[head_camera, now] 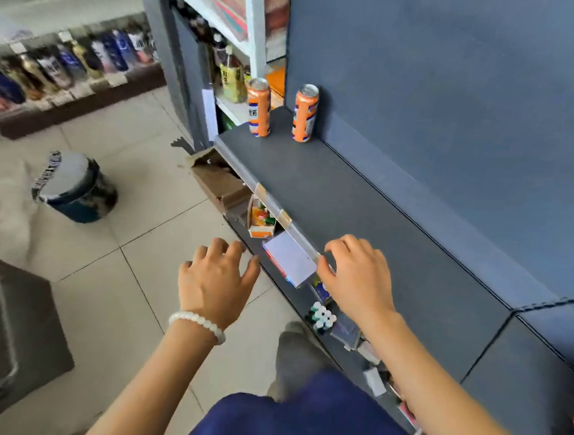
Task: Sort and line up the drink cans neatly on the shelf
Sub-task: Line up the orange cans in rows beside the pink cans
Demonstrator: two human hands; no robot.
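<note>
- Two cans stand upright at the far left end of the shelf (365, 203): the left can (259, 108) near the front corner, the right can (305, 113) close to the back panel (460, 93), with a gap between them.
- Both cans are tall and slim, orange with white and blue bands and silver tops; the print is too blurred to read.
- The shelf is a dark grey-blue board with a clear price strip (279, 213) along its front edge; the rest of its top is bare as far as the seam at the right.
- The right hand (356, 274) rests at the shelf's front edge, fingers loosely bent over the strip, gripping nothing.
- The left hand (217, 280) hovers off the shelf over the floor, fingers spread and holding nothing; a white bead bracelet (198, 325) is on its wrist.
- Below the shelf edge sit small boxes (261, 220) and a white card (289, 258).
- The floor (135, 212) is pale tile, with a bin (75, 185) to the left and a brown box (5, 332) at the near left.
- Across the aisle a low shelf holds a blurred row of bottles (67, 62).
</note>
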